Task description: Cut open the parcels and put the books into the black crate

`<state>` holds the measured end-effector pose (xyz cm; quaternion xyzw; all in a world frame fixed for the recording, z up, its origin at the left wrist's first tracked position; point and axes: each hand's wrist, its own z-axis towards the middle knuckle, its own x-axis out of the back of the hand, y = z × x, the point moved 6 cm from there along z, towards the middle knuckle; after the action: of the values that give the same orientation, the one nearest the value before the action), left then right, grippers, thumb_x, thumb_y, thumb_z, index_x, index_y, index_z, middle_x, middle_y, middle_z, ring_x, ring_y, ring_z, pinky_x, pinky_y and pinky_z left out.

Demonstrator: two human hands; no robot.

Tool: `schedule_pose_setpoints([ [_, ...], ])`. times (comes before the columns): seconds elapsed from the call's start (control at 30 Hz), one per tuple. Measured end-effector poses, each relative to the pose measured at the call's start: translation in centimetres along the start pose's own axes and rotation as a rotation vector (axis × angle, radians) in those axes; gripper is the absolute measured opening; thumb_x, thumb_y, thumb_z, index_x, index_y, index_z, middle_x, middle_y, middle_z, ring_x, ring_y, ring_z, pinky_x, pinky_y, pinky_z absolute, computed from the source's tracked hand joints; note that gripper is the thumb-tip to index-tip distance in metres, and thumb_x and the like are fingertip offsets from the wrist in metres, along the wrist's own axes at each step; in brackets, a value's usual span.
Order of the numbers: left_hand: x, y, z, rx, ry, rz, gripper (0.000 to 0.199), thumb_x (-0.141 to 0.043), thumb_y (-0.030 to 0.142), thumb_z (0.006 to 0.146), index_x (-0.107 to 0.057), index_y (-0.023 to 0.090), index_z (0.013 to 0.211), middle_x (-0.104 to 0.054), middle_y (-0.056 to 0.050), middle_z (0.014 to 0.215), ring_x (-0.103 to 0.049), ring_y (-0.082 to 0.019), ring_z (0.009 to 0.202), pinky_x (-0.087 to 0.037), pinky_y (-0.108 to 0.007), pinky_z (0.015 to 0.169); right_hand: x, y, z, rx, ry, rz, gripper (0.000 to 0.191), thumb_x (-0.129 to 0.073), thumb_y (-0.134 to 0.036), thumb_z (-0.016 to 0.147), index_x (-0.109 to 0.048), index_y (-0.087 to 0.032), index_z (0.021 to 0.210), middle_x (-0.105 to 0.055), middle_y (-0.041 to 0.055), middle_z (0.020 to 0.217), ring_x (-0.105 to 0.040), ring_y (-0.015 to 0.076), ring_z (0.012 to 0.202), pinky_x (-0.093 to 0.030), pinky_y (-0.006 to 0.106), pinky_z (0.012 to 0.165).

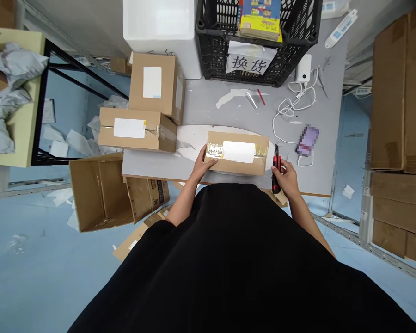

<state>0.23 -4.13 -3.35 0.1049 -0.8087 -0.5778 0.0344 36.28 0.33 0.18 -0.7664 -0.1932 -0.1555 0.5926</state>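
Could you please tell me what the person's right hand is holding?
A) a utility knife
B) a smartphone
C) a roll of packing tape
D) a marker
A. The right hand grips a red-and-black utility knife beside the taped cardboard box.

A pale blue floor [31, 245] spreads under a long grey table [197, 104], with a pale wall [69, 23] behind it. To the left stands a cream-topped table [24, 143] on black metal legs [43, 115]; to the right, brown cardboard boxes [395, 208] stack beside a grey metal shelf rail [367, 247].
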Motion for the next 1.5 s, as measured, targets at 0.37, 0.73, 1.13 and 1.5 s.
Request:
schedule_pose_setpoints([
  [0.37, 0.2, 1.2, 1.1, -0.193, -0.127, 0.233, 0.098, -0.074, 0.056, 0.079, -0.024, 0.033, 0.161, -0.026, -0.006, 0.168, -0.027, -0.031, 0.154, -0.027, -0.047, 0.125, -11.2, -14.1, 0.2, 0.486, -0.647, -1.159, 0.061, -0.033, -0.024, 0.103, -0.020, -0.036, 0.161, -0.067, 0.0125, 0.119, -0.066, 0.0274, 0.098, -0.047, 0.035, 0.078],
  [0.73, 0.5, 1.4, 1.2, -0.180, -0.118, 0.290, 0.085, -0.074, 0.052, 0.080, -0.039, 0.031, 0.155, -0.036, -0.006, 0.164, -0.033, -0.032, 0.151, -0.029, -0.049, 0.123, -15.8, -16.9, 1.1, 0.687, -0.782, -1.366, 0.065, -0.034, -0.015, 0.100, -0.021, -0.036, 0.160, -0.066, 0.0142, 0.118, -0.064, 0.0237, 0.094, -0.040, 0.030, 0.071],
  [1.13, 0.7, 1.2, 1.5, -0.195, -0.141, 0.298, 0.084, -0.074, 0.053, 0.080, -0.038, 0.033, 0.154, -0.036, -0.005, 0.164, -0.033, -0.031, 0.151, -0.030, -0.049, 0.122, -17.0, -17.6, 1.3, 0.729, -0.803, -1.366, 0.062, -0.031, -0.017, 0.102, -0.021, -0.034, 0.160, -0.067, 0.0163, 0.120, -0.067, 0.0263, 0.095, -0.040, 0.033, 0.072],
  [1.5, 0.9, 0.7, 1.7, -0.218, -0.144, 0.323, 0.087, -0.075, 0.056, 0.079, -0.038, 0.032, 0.154, -0.037, -0.008, 0.163, -0.034, -0.030, 0.151, -0.031, -0.049, 0.122, -16.8, -17.6, 1.3, 0.741, -0.813, -1.354, 0.057, -0.031, -0.017, 0.102, -0.030, -0.032, 0.157, -0.069, 0.0162, 0.115, -0.069, 0.0272, 0.094, -0.040, 0.032, 0.069],
])
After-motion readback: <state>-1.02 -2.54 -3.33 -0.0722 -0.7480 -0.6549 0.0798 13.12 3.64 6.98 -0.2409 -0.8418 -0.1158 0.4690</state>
